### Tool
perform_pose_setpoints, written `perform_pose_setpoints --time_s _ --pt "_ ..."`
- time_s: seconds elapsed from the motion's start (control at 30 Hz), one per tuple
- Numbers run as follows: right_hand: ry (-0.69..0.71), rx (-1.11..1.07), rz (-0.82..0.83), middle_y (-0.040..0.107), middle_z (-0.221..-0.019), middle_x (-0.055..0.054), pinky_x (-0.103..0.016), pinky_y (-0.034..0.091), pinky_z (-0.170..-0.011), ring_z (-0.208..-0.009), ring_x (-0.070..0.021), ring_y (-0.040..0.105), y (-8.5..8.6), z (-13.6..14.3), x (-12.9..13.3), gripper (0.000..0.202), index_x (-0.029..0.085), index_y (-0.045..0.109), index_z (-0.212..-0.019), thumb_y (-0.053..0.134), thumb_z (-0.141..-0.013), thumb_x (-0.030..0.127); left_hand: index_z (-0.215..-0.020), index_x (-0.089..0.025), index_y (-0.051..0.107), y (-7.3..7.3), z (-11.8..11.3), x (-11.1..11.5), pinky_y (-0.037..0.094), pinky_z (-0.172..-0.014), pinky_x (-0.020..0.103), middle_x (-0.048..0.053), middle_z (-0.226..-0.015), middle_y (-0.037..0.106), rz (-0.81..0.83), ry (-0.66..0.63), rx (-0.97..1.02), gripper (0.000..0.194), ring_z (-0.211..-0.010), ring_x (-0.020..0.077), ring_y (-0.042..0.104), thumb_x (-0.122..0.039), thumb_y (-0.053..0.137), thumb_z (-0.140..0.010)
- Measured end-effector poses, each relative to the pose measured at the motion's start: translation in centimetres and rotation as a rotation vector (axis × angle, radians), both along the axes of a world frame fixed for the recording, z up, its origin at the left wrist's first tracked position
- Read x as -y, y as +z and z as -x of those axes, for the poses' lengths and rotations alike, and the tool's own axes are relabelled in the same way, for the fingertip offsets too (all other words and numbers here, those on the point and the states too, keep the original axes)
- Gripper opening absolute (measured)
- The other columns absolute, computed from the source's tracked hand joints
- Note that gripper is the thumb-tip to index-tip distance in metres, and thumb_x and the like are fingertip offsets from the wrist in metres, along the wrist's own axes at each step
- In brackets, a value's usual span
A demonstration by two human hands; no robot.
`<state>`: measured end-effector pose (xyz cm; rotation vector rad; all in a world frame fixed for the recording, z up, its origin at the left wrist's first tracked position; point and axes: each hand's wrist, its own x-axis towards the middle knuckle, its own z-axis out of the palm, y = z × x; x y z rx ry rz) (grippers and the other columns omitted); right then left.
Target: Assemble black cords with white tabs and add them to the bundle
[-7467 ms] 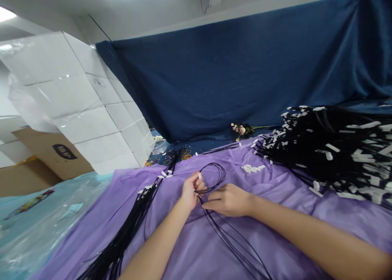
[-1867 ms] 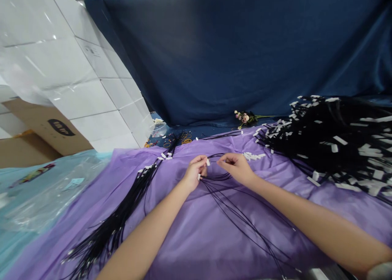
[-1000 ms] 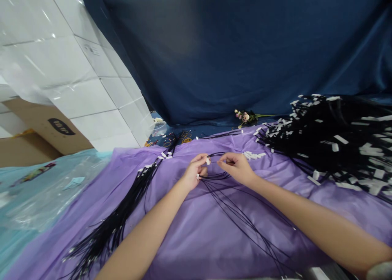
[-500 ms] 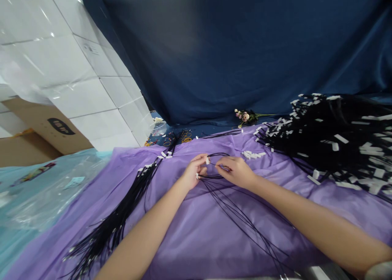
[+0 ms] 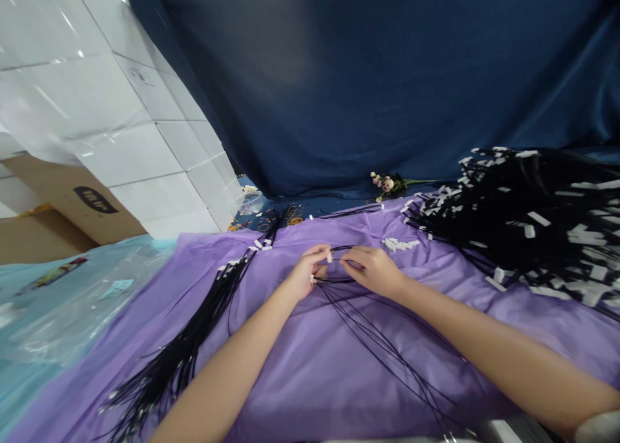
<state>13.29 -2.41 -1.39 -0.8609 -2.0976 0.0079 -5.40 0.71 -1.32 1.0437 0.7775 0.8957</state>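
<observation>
Between the thumb and fingers of my left hand point(image 5: 306, 272) are several black cords point(image 5: 358, 327) with small white plastic connectors point(image 5: 330, 256) at their ends. One white connector stands out at the fingertips, and another sits lower against the palm. My right hand point(image 5: 372, 268) pinches a thin black cord just right of that upper connector. The cords' long tails run down to the right over the purple cloth point(image 5: 290, 378). Exactly how the cord meets the connector is too small to make out.
A bundle of black cords point(image 5: 194, 327) lies on the left. At right rises a large heap of white-tagged cords point(image 5: 523, 217). Loose white pieces point(image 5: 400, 244) lie beyond my right hand, near artificial flowers point(image 5: 385, 183). White boxes point(image 5: 145, 152) and a cardboard box point(image 5: 82, 201) stand left.
The hands stay nearly in place. The upper white connector has tilted slightly at my left fingertips, and the black cord loop above it looks lower and flatter.
</observation>
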Motion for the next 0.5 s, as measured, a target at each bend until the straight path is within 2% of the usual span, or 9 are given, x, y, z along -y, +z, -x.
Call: perform_pose_setpoints --time_s 0.27,0.5 --pt "-0.071 0.045 -0.005 0.063 -0.072 -0.005 -0.022 0.042 -0.064 -0.066 -0.0134 0.058 -0.32 0.38 0.14 0.017 0.016 0.063 -0.083 0.047 -0.087 0.020 -0.080 -0.018 0.055 0.10 -0.05 0.10 0.013 -0.032 0.018 -0.008 -0.054 0.037 0.015 0.015 -0.002 0.024 -0.033 0.0020 0.029 -0.032 0.069 -0.067" --pt "-0.110 0.114 -0.019 0.064 -0.074 -0.005 -0.021 0.041 -0.065 -0.068 -0.0132 0.060 -0.55 0.52 0.03 0.018 0.017 0.062 -0.079 0.047 -0.088 0.020 -0.080 -0.017 0.055 -0.10 0.07 -0.11 0.014 -0.032 0.017 -0.006 -0.062 0.045 0.019 0.039 -0.014 0.025 -0.035 0.0012 0.032 -0.030 0.070 -0.065"
